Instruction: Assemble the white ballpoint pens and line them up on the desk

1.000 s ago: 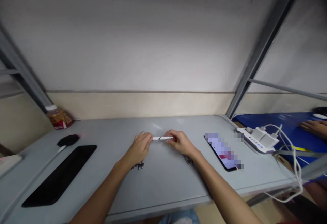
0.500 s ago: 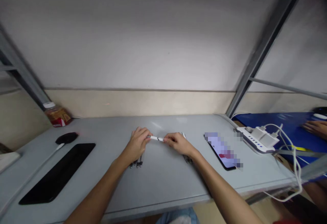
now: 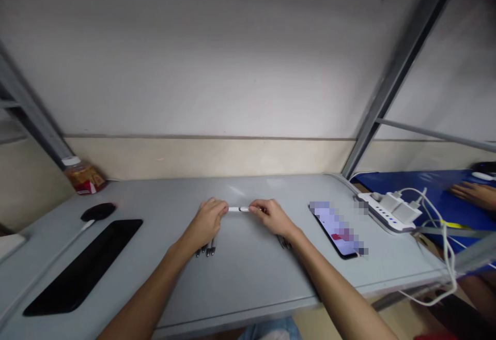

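1. Wearer's hands: 2, left hand point(image 3: 209, 218) and right hand point(image 3: 273, 218).
2. White pen point(image 3: 235, 209) between them: 1.
3. Metallic tips point(image 3: 208, 252) by left wrist: 4 visible, rest covered.
4. Slim dark pieces point(image 3: 284, 243) by right wrist: several, overlap too much to count.
5. Lit smartphone point(image 3: 333, 236): 1.
6. Black rounded slab point(image 3: 83, 267): 1.
7. White-capped bottle point(image 3: 86, 177): 1.
8. Power strip point(image 3: 387, 223): 1; big white adapters point(image 3: 411, 214) on it: 2.
9. Desks: 2, grey desk point(image 3: 240, 278), blue desk point(image 3: 395, 182).
10. Co-worker's hand point(image 3: 473, 194): 1 visible.

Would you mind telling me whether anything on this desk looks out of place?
Yes: a white cable by the power strip loops down past the table edge and might snag. Nothing looks spilled.
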A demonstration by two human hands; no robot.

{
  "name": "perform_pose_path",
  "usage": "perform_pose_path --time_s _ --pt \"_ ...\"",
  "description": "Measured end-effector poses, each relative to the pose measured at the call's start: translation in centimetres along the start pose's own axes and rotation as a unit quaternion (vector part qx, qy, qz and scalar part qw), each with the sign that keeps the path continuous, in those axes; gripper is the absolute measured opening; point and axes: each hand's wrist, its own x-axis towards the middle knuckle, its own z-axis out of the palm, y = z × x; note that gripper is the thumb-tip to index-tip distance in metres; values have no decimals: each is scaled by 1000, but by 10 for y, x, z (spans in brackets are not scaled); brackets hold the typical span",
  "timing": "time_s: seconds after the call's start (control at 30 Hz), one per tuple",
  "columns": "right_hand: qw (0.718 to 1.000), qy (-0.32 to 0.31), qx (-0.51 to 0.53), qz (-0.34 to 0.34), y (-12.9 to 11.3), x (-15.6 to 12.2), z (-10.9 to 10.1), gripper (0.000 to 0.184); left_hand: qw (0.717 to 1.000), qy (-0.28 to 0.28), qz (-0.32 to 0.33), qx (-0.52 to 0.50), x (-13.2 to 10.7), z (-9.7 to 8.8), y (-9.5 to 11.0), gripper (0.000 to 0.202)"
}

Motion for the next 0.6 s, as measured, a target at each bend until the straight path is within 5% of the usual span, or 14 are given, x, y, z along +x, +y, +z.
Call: perform_pose_path --time_s 0.17,0.23,0.4,0.6 --pt "964 -144 209 76 5 -1 -2 31 997 0 44 58 -1 -3 -3 23" --pt "938 -155 289 109 7 -1 -1 29 996 10 58 66 -1 -4 -2 22" --pt "888 -18 427 169 5 5 2 23 997 37 50 36 0 -6 9 21" --pt "735 77 655 158 14 11 -7 23 1000 4 3 22 -1 -3 12 21"
